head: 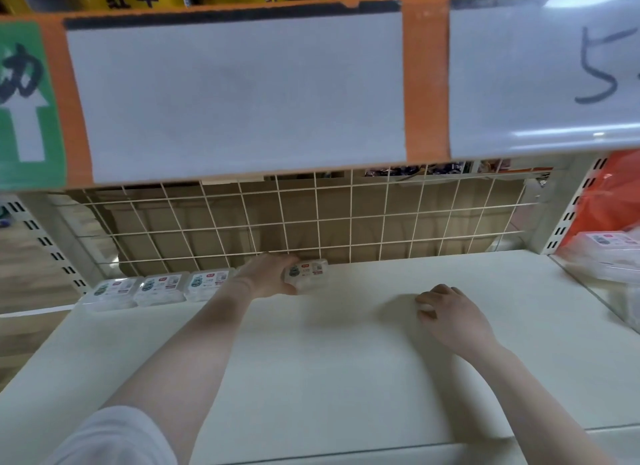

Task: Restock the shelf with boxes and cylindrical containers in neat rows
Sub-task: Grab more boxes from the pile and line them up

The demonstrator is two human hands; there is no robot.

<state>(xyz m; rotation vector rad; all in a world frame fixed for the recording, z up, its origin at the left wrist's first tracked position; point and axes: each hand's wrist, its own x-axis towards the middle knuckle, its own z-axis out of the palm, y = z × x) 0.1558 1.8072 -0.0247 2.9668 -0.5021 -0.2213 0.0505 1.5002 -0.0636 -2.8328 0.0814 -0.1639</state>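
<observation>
The shelf (346, 360) is a broad, smooth, off-white board that fills the lower half of the frame, with its front lip running along the bottom edge and most of its surface bare in the middle and right. At its back edge stands a white wire grid (311, 219), through which brown cardboard shows. Along that back edge, at middle left of the frame, 3 clear plastic boxes (162, 286) sit side by side in a row, touching or nearly so, each flat, rounded at the corners and bearing a white label with a red mark. The left hand (268, 274) reaches to the back of the shelf just right of that row, fingers curled round a 4th clear box (308, 272), which lies against the foot of the grid with a gap between it and the 3rd box, a gap the hand covers. The right hand (446, 314) rests on the bare shelf at middle right, well apart from the boxes, its fingers loosely curled and holding nothing. At the right edge, beyond a clear divider (588, 288), more clear boxes (606, 253) are stacked. Overhead, an orange price rail (426, 84) with blank white cards hangs low over the opening.
</observation>
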